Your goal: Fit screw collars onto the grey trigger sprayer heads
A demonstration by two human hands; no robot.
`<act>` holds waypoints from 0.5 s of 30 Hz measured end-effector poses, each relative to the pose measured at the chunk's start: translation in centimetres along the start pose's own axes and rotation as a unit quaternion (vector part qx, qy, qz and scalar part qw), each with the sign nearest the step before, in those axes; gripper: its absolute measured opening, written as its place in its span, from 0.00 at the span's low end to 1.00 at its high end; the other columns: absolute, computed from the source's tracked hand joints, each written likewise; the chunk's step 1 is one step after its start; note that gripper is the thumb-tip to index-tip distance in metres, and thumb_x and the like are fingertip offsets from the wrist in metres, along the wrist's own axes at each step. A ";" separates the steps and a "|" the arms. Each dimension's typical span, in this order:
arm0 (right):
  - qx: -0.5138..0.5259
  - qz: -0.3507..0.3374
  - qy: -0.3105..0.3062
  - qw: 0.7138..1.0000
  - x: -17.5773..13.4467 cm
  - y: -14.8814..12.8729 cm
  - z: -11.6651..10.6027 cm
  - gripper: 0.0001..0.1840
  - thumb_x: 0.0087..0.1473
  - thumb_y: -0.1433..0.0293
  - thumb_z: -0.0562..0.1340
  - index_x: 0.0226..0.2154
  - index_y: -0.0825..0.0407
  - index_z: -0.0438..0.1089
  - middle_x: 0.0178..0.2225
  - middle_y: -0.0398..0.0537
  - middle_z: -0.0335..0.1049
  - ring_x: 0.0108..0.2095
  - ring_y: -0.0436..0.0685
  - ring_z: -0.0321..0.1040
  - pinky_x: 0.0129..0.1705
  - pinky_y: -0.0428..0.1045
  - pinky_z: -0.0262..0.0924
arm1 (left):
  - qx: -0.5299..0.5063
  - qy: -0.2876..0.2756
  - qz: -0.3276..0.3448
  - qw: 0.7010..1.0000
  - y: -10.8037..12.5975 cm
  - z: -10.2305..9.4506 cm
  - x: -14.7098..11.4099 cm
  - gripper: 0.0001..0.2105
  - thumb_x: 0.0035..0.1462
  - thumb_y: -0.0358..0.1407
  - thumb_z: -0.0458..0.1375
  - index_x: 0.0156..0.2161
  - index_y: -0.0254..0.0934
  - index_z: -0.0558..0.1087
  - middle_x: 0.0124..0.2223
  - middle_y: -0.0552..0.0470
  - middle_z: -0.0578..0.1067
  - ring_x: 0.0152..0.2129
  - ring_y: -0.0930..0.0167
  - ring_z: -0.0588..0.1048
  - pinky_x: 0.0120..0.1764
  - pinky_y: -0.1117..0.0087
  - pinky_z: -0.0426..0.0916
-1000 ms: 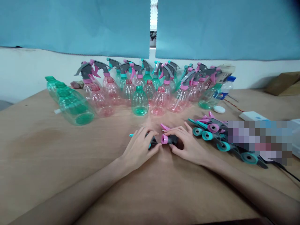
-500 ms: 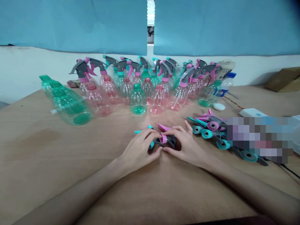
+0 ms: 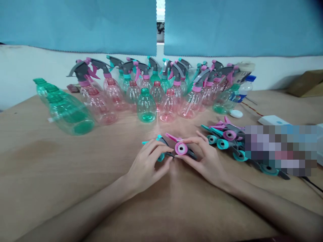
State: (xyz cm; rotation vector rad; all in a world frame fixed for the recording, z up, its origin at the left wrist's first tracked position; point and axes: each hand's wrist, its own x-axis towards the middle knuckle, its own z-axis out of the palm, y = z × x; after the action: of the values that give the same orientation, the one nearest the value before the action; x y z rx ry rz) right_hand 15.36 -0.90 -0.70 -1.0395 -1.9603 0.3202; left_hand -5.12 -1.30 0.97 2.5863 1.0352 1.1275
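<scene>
Near the middle of the table, my left hand is closed around a teal-and-grey spray head, most of which the fingers cover. Beside it, my right hand grips a pink-and-grey spray head between thumb and fingers. The pink collar's round opening faces me, with a white ring and dark hole inside. Both spray heads are low over the table or resting on it; I cannot tell which. Just beyond my hands stand an uncapped green bottle and an uncapped pink bottle.
A pile of loose spray heads lies right of my hands, partly blurred out. Several bottles with spray heads stand along the wall. Green bottles lean or lie at the left. A blue-capped bottle, white disc and cardboard box are at the right.
My right hand has turned the pink spray head so its collar opening now faces me. My hands have drawn slightly apart. The whole view has shifted a little.
</scene>
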 end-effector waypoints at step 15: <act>0.112 0.023 -0.075 0.991 0.1 -0.2 -0.2 0.16 0.52 0.68 0.64 0.45 0.47 0.68 0.42 0.46 0.71 0.44 0.56 0.69 0.47 0.53 0.65 | -0.027 -0.030 0.007 0.999 0.3 0.2 -0.2 0.14 0.56 0.30 0.57 0.49 0.39 0.69 0.44 0.47 0.69 0.42 0.67 0.70 0.45 0.63 0.69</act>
State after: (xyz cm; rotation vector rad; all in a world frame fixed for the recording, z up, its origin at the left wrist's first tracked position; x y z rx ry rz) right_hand 15.36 -0.96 -0.38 -0.9389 -1.9807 0.6450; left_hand -4.92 -1.61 0.83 2.5731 0.9606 1.0580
